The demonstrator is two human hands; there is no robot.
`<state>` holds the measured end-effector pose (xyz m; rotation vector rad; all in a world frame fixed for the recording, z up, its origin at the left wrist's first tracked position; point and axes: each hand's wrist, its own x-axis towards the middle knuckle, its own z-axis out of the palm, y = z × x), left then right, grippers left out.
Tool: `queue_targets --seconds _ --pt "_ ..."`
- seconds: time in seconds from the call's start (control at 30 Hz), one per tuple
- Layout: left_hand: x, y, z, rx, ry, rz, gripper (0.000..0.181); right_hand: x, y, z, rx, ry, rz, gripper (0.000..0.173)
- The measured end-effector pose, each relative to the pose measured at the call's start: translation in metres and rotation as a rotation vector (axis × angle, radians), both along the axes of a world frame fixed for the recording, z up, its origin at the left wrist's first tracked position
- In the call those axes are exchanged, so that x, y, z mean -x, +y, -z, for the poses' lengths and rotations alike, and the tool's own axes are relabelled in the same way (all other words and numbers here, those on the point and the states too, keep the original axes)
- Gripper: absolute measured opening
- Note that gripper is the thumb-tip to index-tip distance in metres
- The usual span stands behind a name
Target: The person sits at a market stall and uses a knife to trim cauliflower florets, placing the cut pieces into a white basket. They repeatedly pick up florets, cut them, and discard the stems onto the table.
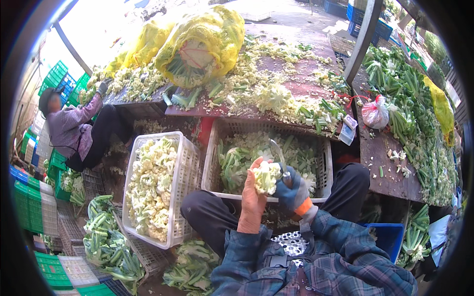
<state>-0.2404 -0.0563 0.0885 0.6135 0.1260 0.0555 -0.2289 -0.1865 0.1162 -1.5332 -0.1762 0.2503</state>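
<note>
My bare left hand (pixel 252 209) holds a cauliflower piece (pixel 266 177), pale florets facing up and right. My right hand (pixel 294 190), in a blue and grey work glove with an orange cuff, grips a knife with a curved metal blade (pixel 277 150). The blade rises beside the cauliflower; whether it touches is hard to tell. Both hands are above the near rim of a plastic crate (pixel 327 162) holding leaves, stems and trimmings. Left of my knee, a white plastic crate (pixel 189 199) is filled with cut cauliflower florets (pixel 152 185).
Ahead, a worktable (pixel 292 64) carries scattered cauliflower bits and a yellow mesh sack (pixel 203 44) of cauliflower. Leaves pile on a right-hand board (pixel 396 162), near a metal post (pixel 363 42). A co-worker (pixel 76 125) sits at left. A blue bin (pixel 389 236) stands at my right.
</note>
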Motion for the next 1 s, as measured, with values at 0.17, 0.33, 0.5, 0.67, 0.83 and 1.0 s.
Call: queue_targets --seconds 0.17,0.33,0.5,0.67,0.83,1.0 --pt "0.003 0.018 0.001 -0.152 0.126 0.139 0.057 -0.035 -0.011 0.017 -0.030 -0.101 -0.105 0.030" --pt "-0.020 0.045 0.035 -0.140 0.223 0.019 0.035 -0.062 -0.004 0.024 -0.053 0.080 -0.134 0.024" --pt "-0.075 0.054 0.041 0.029 0.147 -0.135 0.041 -0.080 -0.007 0.026 0.056 0.307 0.012 0.024" --pt "-0.163 0.064 0.068 -0.020 0.284 -0.427 0.034 -0.101 -0.010 0.046 0.085 0.342 0.016 0.022" --pt "-0.231 0.051 0.080 -0.288 0.293 -0.652 0.022 -0.135 0.002 0.064 0.251 0.221 0.028 0.024" --pt "-0.235 0.050 0.107 -0.961 0.496 -0.745 0.016 -0.169 0.017 0.072 0.375 0.152 -0.016 0.023"
